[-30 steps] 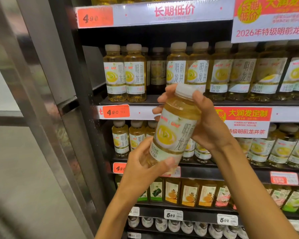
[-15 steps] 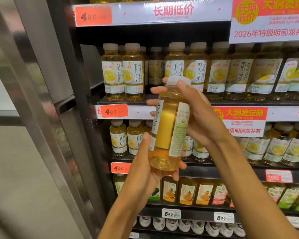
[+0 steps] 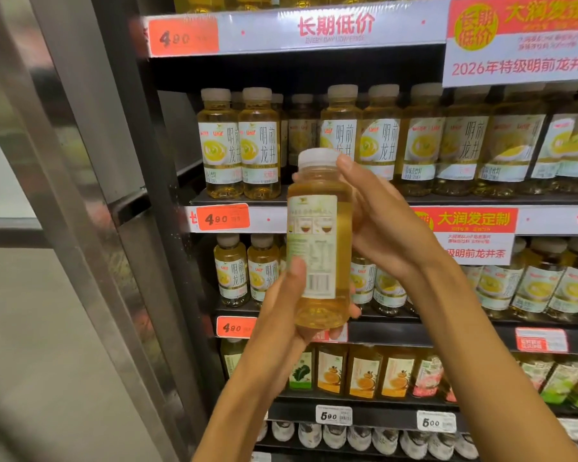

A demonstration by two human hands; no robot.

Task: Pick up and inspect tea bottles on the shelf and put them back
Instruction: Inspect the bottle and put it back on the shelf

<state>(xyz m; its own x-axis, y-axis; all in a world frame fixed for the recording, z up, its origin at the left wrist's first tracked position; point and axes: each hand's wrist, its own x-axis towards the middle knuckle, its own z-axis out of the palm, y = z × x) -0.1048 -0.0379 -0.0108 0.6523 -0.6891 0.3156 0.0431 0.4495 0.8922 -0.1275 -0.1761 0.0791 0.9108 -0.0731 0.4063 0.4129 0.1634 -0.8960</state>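
A yellow tea bottle (image 3: 319, 235) with a white cap is held upright in front of the shelf, its back label with barcode facing me. My left hand (image 3: 281, 308) cups its base, thumb on the label. My right hand (image 3: 381, 221) grips its upper right side, fingertips by the cap. Rows of the same tea bottles (image 3: 241, 145) stand on the shelf (image 3: 464, 200) behind, with a dark gap in the front row just behind the held bottle's cap.
A lower shelf row of tea bottles (image 3: 247, 271) sits behind my left hand. Juice bottles (image 3: 364, 375) fill the shelf below. Orange price tags (image 3: 222, 218) line the shelf edges. A metal upright frame (image 3: 80, 195) stands at left.
The bottle has been turned about its axis from the front label to the back label, and raised from tilted to upright. Both hands stay on it.
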